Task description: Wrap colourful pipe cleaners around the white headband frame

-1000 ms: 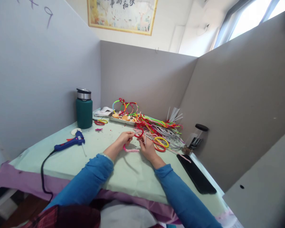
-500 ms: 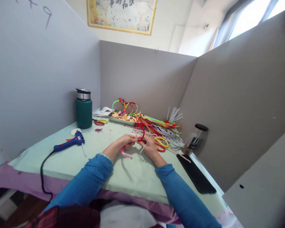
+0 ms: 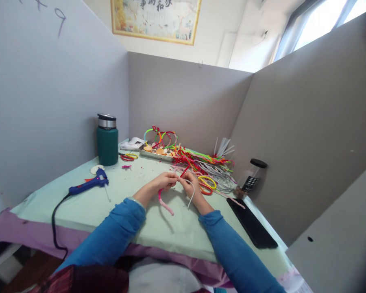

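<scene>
My left hand point(image 3: 162, 182) and my right hand point(image 3: 192, 190) meet above the table's middle, fingers pinched together. From below my left hand hangs the pink end of a pipe cleaner point(image 3: 164, 204). A thin pale grey strand point(image 3: 192, 191) arcs out over my right hand and down. A short red pipe cleaner point(image 3: 186, 170) sticks up between the fingertips. Whether these pieces are joined is hidden by my fingers. Just beyond my right hand lie scissors with yellow and red handles point(image 3: 208, 182).
A blue glue gun point(image 3: 88, 186) with a black cord lies left, near a green bottle point(image 3: 107, 146). Behind are a metal tray point(image 3: 155, 155), colourful rings point(image 3: 152, 136) and a pipe cleaner heap point(image 3: 201, 160). At right are a clear jar point(image 3: 250, 179) and a flat black object point(image 3: 253, 226).
The red pipe cleaner went from a curved loop to a straighter piece pointing up. The grey strand swung right, and the pink end shifted slightly right and down. Both hands stay nearly in place.
</scene>
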A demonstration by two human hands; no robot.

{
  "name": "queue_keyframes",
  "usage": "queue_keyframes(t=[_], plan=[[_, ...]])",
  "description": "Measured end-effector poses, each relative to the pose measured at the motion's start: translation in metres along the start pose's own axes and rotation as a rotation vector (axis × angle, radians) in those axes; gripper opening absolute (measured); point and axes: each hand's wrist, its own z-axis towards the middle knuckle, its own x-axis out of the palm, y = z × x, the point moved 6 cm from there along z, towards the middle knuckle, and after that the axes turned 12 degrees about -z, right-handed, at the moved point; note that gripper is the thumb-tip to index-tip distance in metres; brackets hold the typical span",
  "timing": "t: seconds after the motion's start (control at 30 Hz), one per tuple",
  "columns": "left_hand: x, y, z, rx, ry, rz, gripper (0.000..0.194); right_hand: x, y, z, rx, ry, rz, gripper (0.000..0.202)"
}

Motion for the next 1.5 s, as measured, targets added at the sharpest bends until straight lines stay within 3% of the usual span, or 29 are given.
queue_keyframes(t=[0.2,0.47,0.73,0.9,1.07,1.5], plan=[[0.001,0.000,-0.001,0.056,-0.011,0.072,0.039,0.005,-0.002,-0.002,-0.032,0.031,-0.020,0.021],[-0.011,0.005,0.004,-0.007,-0.131,0.043,0.042,0.010,-0.006,-0.004,-0.087,0.112,-0.040,0.018],[-0.013,0.008,0.006,-0.025,-0.123,-0.043,0.038,0.008,-0.004,-0.002,-0.083,0.127,0.006,0.016],[-0.009,0.005,0.005,-0.028,-0.049,-0.110,0.028,0.004,-0.023,0.003,0.114,0.097,0.136,0.023],[-0.009,0.008,0.005,-0.083,-0.039,-0.066,0.029,0.003,-0.034,0.003,0.309,0.119,0.319,0.038],[0.003,0.011,-0.001,-0.129,0.049,0.038,0.046,0.006,-0.017,-0.002,0.304,0.198,0.431,0.030]])
